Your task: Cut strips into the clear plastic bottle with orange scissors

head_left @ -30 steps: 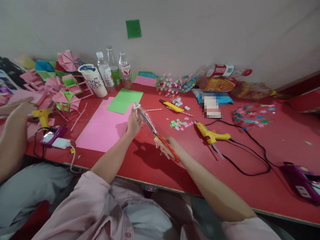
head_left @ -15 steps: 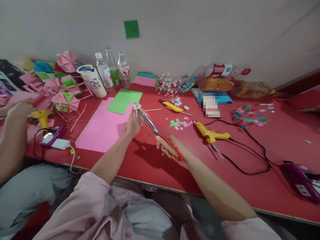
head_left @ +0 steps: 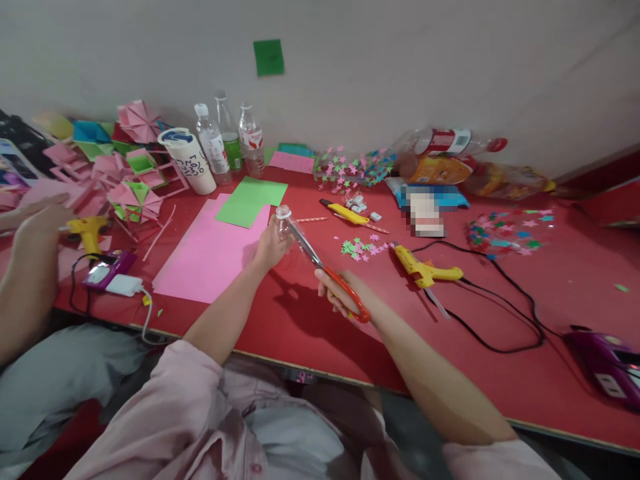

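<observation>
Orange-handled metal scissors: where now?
Head view, near centre: the right hand holds the orange-handled scissors, blades toward the clear plastic bottle neck in the left hand.

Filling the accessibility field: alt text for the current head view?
A person's left hand grips a clear plastic bottle piece at its neck while the right hand holds orange-handled scissors close to it, over a red table. A yellow glue gun and small stars lie right, pink paper and green paper left.

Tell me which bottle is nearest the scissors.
The clear bottle gripped in the left hand, neck beside the scissors; the others are unheld, farther off.
</observation>
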Motion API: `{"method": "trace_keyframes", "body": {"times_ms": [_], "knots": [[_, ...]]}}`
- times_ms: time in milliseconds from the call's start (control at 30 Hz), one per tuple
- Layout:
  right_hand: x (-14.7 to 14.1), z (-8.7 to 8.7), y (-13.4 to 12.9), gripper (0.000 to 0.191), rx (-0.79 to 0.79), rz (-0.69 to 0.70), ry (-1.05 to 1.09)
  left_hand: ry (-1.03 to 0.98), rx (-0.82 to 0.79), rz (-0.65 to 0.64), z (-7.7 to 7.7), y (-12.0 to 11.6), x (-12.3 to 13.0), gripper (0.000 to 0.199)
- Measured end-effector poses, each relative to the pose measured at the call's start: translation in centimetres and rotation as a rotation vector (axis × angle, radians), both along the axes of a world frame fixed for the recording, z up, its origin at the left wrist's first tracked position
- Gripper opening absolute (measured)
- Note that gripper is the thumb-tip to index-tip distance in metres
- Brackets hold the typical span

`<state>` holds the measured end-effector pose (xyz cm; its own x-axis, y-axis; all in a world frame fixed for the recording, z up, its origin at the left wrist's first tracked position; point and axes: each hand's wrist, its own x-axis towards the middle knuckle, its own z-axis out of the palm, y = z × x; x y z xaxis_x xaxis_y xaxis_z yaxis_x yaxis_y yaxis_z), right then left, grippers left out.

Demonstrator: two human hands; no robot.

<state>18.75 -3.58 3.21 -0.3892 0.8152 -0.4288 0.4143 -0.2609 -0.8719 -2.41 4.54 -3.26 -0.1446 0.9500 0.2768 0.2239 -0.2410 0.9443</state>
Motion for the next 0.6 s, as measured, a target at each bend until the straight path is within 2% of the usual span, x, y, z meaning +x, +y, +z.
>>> {"method": "trace_keyframes", "body": {"times_ms": [100, 233, 400, 600], "knots": [[-0.6, 0.5, -0.2, 0.052, -0.011, -0.021, -0.014, 0.039, -0.029, 0.025, 0.3, -0.1, 0.1, 0.038], [-1.2, 0.1, -0.6, 0.054, 0.032, -0.035, 0.017, 0.028, 0.023, 0.040, 0.5, -0.4, 0.4, 0.036], [-1.5, -0.5, -0.7, 0.055, 0.042, -0.051, 0.000, 0.003, 0.022, 0.016, 0.3, -0.4, 0.6, 0.033], [-1.6, 0.0, -0.7, 0.055, 0.010, -0.072, -0.042, -0.034, 0.043, 0.024, -0.1, -0.1, 0.6, 0.028]]}}
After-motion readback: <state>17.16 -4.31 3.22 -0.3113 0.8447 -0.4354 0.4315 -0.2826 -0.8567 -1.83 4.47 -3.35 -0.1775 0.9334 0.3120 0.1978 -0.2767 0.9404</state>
